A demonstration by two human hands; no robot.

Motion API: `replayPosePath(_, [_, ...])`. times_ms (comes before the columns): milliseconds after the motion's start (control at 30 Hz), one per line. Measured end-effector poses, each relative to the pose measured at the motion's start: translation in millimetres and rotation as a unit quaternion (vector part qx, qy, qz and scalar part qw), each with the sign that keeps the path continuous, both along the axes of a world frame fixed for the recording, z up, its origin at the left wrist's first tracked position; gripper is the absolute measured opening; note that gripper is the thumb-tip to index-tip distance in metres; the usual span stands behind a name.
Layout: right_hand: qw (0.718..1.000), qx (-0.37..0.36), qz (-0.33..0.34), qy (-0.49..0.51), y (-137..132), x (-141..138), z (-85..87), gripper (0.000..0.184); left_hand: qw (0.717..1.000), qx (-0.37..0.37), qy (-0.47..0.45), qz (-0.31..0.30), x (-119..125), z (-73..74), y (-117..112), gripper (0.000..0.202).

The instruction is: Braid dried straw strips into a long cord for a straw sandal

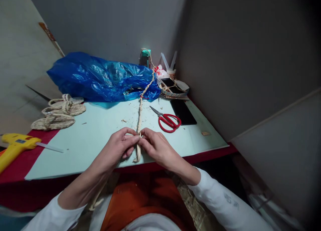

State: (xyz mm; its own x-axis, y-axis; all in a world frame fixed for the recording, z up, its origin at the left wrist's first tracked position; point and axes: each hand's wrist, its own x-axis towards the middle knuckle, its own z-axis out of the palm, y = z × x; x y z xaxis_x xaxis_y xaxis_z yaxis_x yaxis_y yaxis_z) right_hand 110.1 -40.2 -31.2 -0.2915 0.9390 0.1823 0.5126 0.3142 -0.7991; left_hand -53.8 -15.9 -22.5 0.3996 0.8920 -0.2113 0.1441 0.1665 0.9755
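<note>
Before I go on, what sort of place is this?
Probably a small craft workspace: the left hand and right hand pinch a braided cord, red-handled scissors lie beyond them, and a yellow glue gun lies at the left.

A red-covered table (pixel 27 157) with a pale sheet (pixel 82 140)
Scissors (pixel 162 115), a flat black object (pixel 183 112) and a blue bag (pixel 100 78) lie on the sheet; woven slippers (pixel 52 122) are at left.
</note>
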Motion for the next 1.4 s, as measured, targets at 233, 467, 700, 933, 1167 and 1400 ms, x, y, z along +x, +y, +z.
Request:
replayPosePath(233, [0.990, -0.027, 0.130, -0.054, -4.8, 16.4, 13.5, 0.004, 0.999, -0.037, -0.002, 0.027, 3.1, 0.7, 5.9, 0.031])
replayPosePath(467, [0.993, -0.079, 0.086, -0.012, -17.5, 30.9, 21.8, 0.026, 0.996, -0.087, 0.031, 0.008, 1.6, 0.1, 8.6, 0.033])
replayPosePath(700, [0.991, -0.107, 0.085, 0.016, -14.3, 37.3, 23.8, 0.031, 0.996, -0.092, 0.010, 0.009, 2.0, -3.6, 8.8, 0.030])
replayPosePath(933, [0.908, 0.126, -0.186, -0.353, 12.3, 69.4, 23.9, 0.021, 0.996, -0.085, 0.024, 0.009, 1.6, -1.6, 7.5, 0.032])
replayPosePath(1167, [0.894, 0.080, -0.144, -0.417, 31.7, 73.5, 12.9, 0.014, 0.996, -0.086, -0.017, 0.004, 0.0, -1.3, 8.1, 0.030])
replayPosePath(1400, [0.990, -0.067, -0.042, 0.119, -4.8, 81.2, 29.5, 0.056, 0.989, -0.114, -0.094, -0.002, -6.8, 1.8, 8.3, 0.024])
